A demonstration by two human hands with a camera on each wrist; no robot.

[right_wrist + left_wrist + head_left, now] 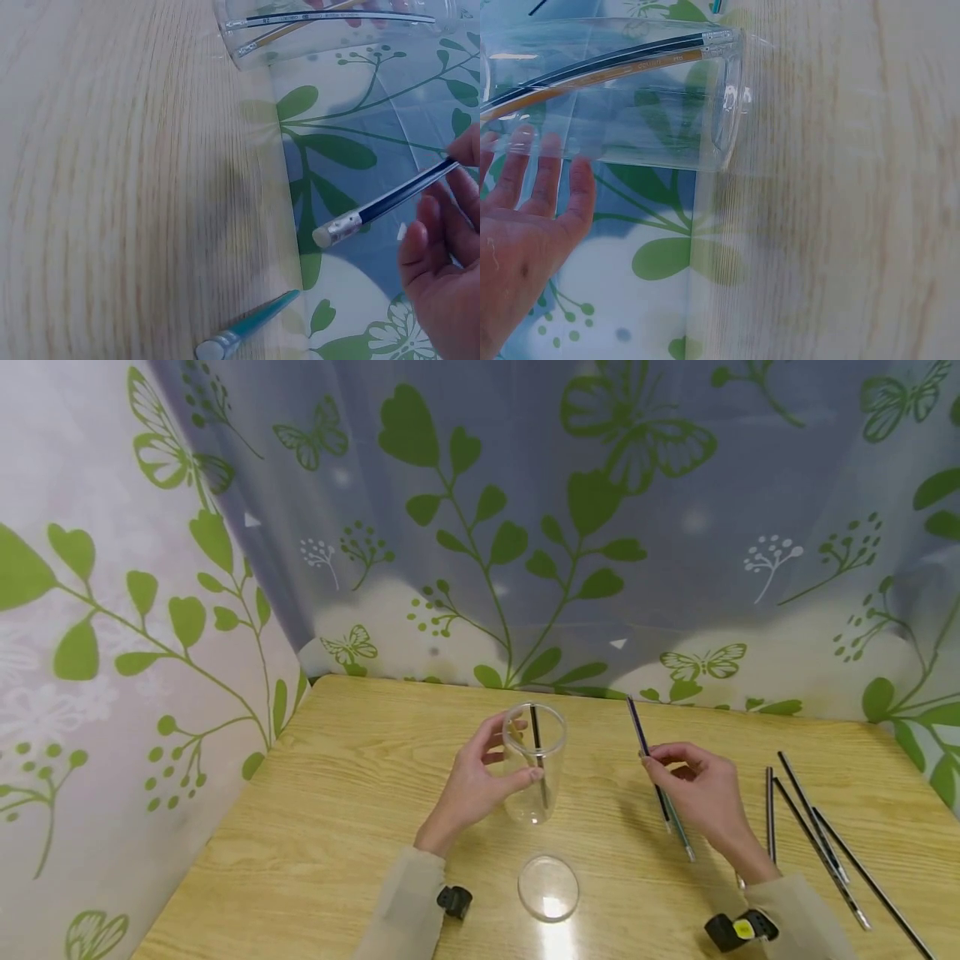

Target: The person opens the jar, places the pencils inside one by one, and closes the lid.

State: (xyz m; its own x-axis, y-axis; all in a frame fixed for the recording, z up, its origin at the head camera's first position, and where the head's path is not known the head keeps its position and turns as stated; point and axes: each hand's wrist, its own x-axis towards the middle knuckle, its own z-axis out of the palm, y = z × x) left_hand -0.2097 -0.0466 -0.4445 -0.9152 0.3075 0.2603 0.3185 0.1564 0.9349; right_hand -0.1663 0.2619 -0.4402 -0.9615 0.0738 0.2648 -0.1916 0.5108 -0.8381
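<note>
My left hand (pixel 477 781) holds a clear cylindrical jar (pixel 553 777) upright on the table, thumb across its near side and fingers behind it. Inside the jar lean a black pencil (pixel 622 58) and an orange-yellow pencil (pixel 641 67), eraser ends down. To the right, my right hand (pixel 697 789) pinches a dark pencil (pixel 405 191) between thumb and index finger, its eraser end pointing down toward the table. A green pencil (pixel 259 319) lies on the table beneath that hand.
A clear round lid (pixel 548 888) lies in front of the jar. Several dark pencils (pixel 806 835) are scattered to the right of my right wrist. The wooden table (pixel 337 793) ends at a patterned curtain (pixel 465 610) behind and to the left.
</note>
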